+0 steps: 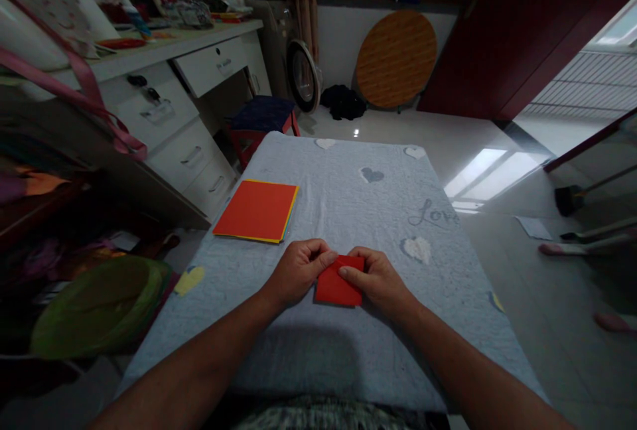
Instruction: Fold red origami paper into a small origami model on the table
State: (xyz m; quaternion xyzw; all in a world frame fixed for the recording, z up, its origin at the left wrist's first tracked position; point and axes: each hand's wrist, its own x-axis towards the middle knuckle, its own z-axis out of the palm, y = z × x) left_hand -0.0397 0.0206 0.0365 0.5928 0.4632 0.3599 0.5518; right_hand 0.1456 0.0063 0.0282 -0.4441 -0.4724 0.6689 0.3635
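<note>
Between my two hands is a small folded square of red paper, just above the cloth near the front of the table. My left hand pinches its upper left corner with thumb and forefinger. On the other side, my right hand grips the right edge, thumb lying across the front face and fingers behind. The fingertips behind the paper are hidden. To the left, beyond my left hand, lies a stack of coloured paper sheets, orange-red on top with yellow and blue edges showing beneath.
A pale blue cloth with hearts covers the table. A stool stands past its far left corner, near a white desk. At the left is a green basin. A round wooden board leans against the far wall.
</note>
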